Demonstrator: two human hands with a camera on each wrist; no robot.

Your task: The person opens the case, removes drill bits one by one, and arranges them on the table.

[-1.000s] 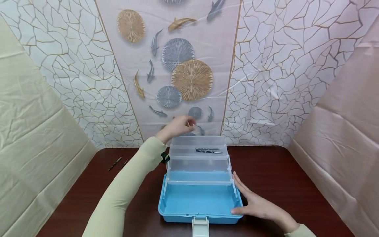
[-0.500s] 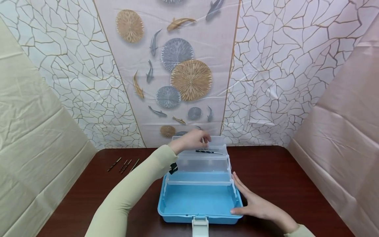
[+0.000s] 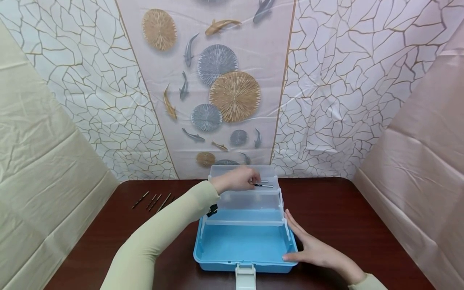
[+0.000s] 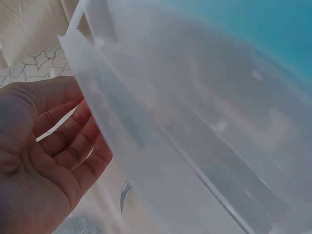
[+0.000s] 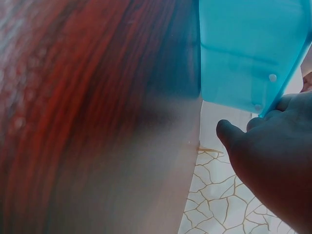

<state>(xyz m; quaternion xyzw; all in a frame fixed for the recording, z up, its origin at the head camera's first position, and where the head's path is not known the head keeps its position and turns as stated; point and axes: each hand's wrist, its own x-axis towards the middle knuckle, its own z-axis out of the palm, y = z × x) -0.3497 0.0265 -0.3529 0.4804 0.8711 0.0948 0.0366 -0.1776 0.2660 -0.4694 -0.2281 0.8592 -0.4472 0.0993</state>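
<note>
A light-blue toolbox (image 3: 246, 266) stands with its clear trays fanned out behind it. My left hand (image 3: 241, 178) reaches over the rear tray (image 3: 266, 173), fingers bent, at two drill bits (image 3: 266, 186) lying there. In the left wrist view the same hand (image 4: 48, 141) is behind the tray's cloudy wall (image 4: 146, 161), which hides its fingertips; whether it pinches a bit is unclear. With fingers stretched along the box's right side and thumb at the front corner, my right hand (image 3: 315, 251) rests against it. The right wrist view shows this hand (image 5: 273, 151) beside the blue wall (image 5: 248, 53).
Several more drill bits (image 3: 164, 202) lie apart on the dark red-brown table (image 3: 98, 237), left of the box. A pale latch (image 3: 245, 278) hangs at the box front. Patterned cloth (image 3: 315, 133) rises behind the table's back edge.
My left hand has moved right and down, from behind the trays to the two bits in the rear tray. The right hand has stayed on the box. The bits' visible ends have not moved.
</note>
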